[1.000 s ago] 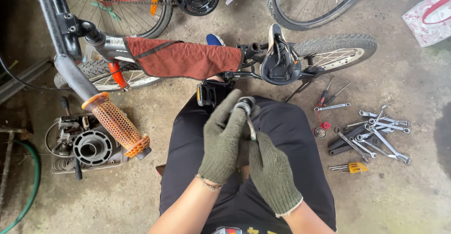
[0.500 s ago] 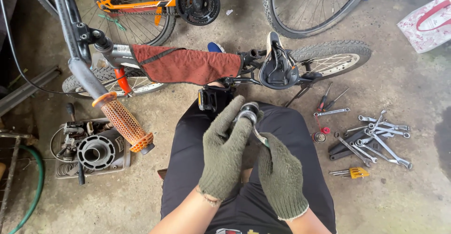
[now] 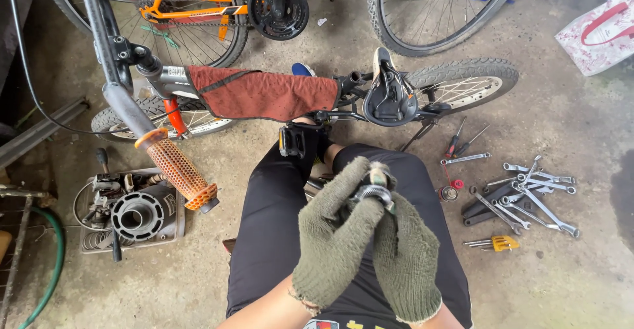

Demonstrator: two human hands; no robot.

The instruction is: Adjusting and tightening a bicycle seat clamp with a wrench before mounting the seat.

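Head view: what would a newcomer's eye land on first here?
Two hands in green knit gloves, left hand and right hand, meet low in the middle around a small round metal part. Above them lies a small bicycle with a red cloth draped over its frame; wrenches are scattered at right.

The gloved left hand (image 3: pixel 337 236) and right hand (image 3: pixel 404 263) hide most of the small metal part (image 3: pixel 374 193).

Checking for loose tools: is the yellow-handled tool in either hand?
No, the yellow-handled tool lies on the floor beside the wrenches.
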